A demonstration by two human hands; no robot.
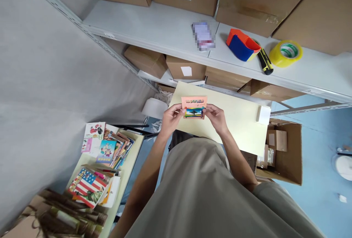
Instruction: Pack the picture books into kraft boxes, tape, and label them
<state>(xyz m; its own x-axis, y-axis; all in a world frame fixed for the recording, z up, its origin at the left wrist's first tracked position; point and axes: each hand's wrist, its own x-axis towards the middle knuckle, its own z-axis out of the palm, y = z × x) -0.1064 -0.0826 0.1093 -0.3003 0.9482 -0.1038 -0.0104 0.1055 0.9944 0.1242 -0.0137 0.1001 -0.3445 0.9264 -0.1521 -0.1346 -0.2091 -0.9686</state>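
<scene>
Head view: left hand (172, 117) and right hand (215, 116) each have fingers clamped on 1 edge of the small pink card (194, 107), held over the cream tabletop (242, 120). Keeping the pinches at the edges should leave its print unobscured.

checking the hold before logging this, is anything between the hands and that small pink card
Nothing visible. The left hand and right hand both pinch the pink card directly at its lower edge, above the pale yellow tabletop, with no other thing between fingers and card.
</scene>
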